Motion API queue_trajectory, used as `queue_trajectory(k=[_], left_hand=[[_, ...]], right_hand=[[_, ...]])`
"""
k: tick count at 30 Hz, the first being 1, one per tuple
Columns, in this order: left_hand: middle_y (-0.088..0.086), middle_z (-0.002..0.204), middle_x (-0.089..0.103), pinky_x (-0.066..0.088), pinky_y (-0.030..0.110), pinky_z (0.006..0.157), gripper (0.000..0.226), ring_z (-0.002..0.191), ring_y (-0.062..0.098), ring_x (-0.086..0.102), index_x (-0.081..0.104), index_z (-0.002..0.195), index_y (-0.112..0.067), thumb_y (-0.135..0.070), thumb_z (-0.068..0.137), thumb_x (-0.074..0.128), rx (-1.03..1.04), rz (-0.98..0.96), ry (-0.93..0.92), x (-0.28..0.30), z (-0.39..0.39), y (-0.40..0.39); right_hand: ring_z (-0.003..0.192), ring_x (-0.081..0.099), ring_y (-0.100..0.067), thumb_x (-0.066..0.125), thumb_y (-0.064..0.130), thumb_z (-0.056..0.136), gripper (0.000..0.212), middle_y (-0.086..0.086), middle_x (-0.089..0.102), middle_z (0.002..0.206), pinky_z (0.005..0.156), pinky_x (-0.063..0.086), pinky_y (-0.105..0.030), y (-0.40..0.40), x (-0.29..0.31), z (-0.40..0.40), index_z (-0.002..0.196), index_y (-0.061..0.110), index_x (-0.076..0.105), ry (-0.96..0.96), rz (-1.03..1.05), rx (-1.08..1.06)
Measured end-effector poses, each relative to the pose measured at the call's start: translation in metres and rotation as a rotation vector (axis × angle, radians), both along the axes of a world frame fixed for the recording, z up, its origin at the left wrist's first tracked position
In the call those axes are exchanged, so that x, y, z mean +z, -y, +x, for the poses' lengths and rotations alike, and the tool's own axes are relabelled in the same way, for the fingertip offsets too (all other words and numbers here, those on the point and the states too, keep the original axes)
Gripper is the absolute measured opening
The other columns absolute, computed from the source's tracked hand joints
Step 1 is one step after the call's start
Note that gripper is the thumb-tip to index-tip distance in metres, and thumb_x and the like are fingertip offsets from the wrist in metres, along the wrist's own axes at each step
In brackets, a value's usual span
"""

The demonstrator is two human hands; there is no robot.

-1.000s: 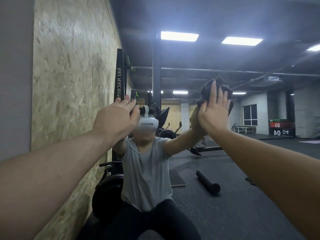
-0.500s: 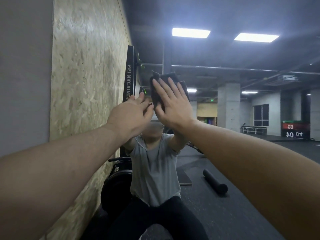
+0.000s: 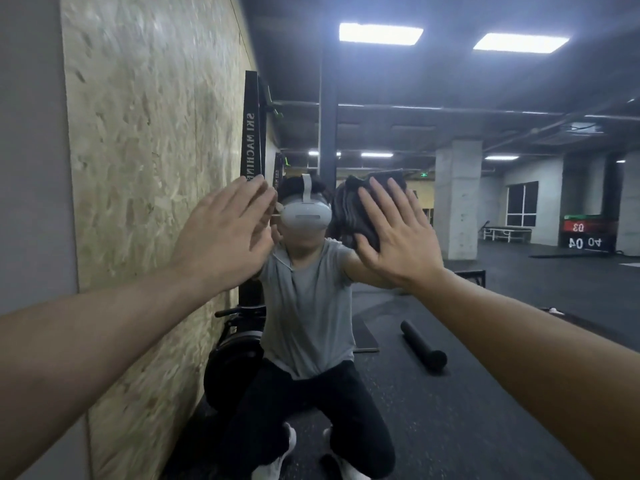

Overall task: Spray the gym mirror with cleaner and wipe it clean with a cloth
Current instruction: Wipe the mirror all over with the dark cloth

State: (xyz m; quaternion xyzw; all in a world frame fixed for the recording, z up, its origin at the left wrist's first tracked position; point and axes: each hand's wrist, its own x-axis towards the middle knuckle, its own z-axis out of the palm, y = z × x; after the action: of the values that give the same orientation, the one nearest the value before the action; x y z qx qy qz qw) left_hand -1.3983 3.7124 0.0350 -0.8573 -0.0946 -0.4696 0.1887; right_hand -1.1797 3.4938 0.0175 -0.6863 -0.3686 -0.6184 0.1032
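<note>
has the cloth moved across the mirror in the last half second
Yes. The cloth, pressed flat under the right hand, has slid rightward: it covered the reflected headset before and now sits right of it.

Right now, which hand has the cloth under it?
The right hand. Its straight fingers press the dark cloth flat against the mirror. The left hand is flat and open too, with nothing under it.
</note>
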Motion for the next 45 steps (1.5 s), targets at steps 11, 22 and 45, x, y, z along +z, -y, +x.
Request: queue_trajectory(k=[11, 22, 45], left_hand=[[0.004, 0.170, 0.017, 0.016, 0.046, 0.125, 0.068, 0.156, 0.021, 0.017, 0.023, 0.161, -0.013, -0.042, 0.100, 0.020, -0.009, 0.092, -0.021, 0.087, 0.028, -0.007], [0.018, 0.163, 0.032, 0.020, 0.046, 0.125, 0.057, 0.151, 0.033, 0.031, 0.037, 0.153, 0.002, -0.025, 0.103, 0.035, -0.141, 0.258, 0.138, 0.097, 0.002, -0.046], [0.014, 0.166, 0.027, 0.017, 0.047, 0.126, 0.063, 0.154, 0.028, 0.024, 0.036, 0.156, -0.005, -0.034, 0.100, 0.032, -0.127, 0.251, -0.100, 0.191, 0.016, 0.002]], right_hand=[[0.155, 0.009, -0.045, 0.033, 0.034, 0.100, 0.070, -0.025, 0.015, 0.167, 0.127, 0.007, -0.056, -0.001, 0.070, -0.005, 0.160, 0.001, 0.020, -0.333, 0.505, -0.010], [0.156, 0.011, -0.040, 0.040, 0.039, 0.098, 0.068, -0.018, 0.021, 0.168, 0.128, -0.001, -0.049, -0.131, 0.064, -0.094, 0.159, 0.012, 0.032, 0.019, -0.402, 0.081], [0.157, 0.002, -0.037, 0.026, 0.035, 0.101, 0.068, -0.014, 0.005, 0.171, 0.126, 0.001, -0.055, 0.057, 0.137, 0.015, 0.164, 0.015, 0.010, -0.744, 0.745, -0.045]])
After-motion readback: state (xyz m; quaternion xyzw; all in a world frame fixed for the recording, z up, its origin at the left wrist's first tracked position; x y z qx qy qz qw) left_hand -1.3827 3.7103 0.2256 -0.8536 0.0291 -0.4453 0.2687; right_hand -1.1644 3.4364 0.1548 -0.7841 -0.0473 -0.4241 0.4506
